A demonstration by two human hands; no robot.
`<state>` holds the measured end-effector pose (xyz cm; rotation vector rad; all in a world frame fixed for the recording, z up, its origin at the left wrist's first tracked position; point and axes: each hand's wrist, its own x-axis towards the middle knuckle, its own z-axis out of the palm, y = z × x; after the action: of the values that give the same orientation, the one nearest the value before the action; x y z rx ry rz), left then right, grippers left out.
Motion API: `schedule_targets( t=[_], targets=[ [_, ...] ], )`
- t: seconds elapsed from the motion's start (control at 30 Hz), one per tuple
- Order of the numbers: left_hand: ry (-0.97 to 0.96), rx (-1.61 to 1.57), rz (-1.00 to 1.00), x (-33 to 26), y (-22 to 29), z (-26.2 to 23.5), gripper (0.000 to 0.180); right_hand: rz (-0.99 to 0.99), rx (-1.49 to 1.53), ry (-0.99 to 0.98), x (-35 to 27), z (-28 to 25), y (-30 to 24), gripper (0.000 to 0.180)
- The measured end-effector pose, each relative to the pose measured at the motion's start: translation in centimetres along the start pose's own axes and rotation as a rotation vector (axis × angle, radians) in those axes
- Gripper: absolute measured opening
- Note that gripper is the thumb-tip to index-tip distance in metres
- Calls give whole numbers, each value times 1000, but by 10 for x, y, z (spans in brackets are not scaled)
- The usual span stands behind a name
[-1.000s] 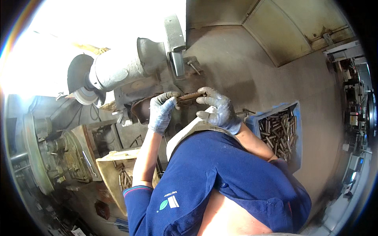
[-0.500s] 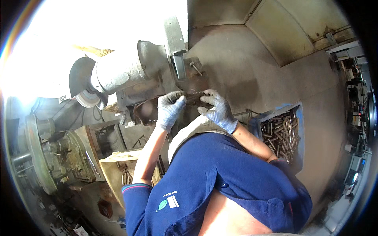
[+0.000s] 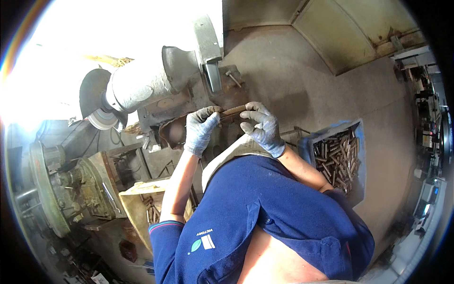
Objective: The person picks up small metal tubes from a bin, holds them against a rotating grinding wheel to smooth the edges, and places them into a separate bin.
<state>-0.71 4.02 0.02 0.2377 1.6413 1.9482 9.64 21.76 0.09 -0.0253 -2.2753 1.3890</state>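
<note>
The fingers of the left hand (image 3: 201, 130), in a grimy grey-blue glove, pinch the left end of a brown, slim metal rod (image 3: 234, 111). The rod spans the gap between the two hands, tilted slightly up toward the right. At its other end the upper fingers of the right hand (image 3: 265, 127), gloved alike, touch the rod; they are loosely curved, with the thumb apart below, and I cannot tell whether they grip it or only steady it.

Just below the fingers are pale trousers (image 3: 236, 150) and then a dark blue shirt (image 3: 265, 199). Just left of the left fingers is a rusty brown metal part (image 3: 175, 134).

A little beyond the fingers, above the rod, lies a small T-shaped bolt (image 3: 233, 78). Up and left of the left fingers stands a grinder (image 3: 142, 85), its pale wheel (image 3: 101, 119) at the far left end. Right of the right fingers and lower, a blue bin (image 3: 362, 175) holds many metal rods (image 3: 338, 158). Lower left of the left fingers, a yellowish box (image 3: 132, 213) contains more metal pieces (image 3: 152, 210).

Farther off, well left of the fingers, is a greenish machine (image 3: 47, 189); well up and right, a stained yellowish panel (image 3: 350, 33).
</note>
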Motion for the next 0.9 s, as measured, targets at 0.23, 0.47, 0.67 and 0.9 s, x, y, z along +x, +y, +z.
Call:
schedule_targets(
  t=[0.23, 0.47, 0.67, 0.9],
  targets=[
    [35, -38, 44, 10, -3, -13, 19, 157, 387, -61, 8, 8, 20, 23],
    [8, -140, 31, 12, -8, -19, 20, 153, 362, -22, 14, 13, 15, 24],
    [192, -95, 91, 23, -30, -18, 20, 84, 232, 40, 21, 20, 13, 24],
    [205, -165, 55, 24, -30, -15, 13, 46, 169, 15, 29, 29, 23, 26]
  ],
)
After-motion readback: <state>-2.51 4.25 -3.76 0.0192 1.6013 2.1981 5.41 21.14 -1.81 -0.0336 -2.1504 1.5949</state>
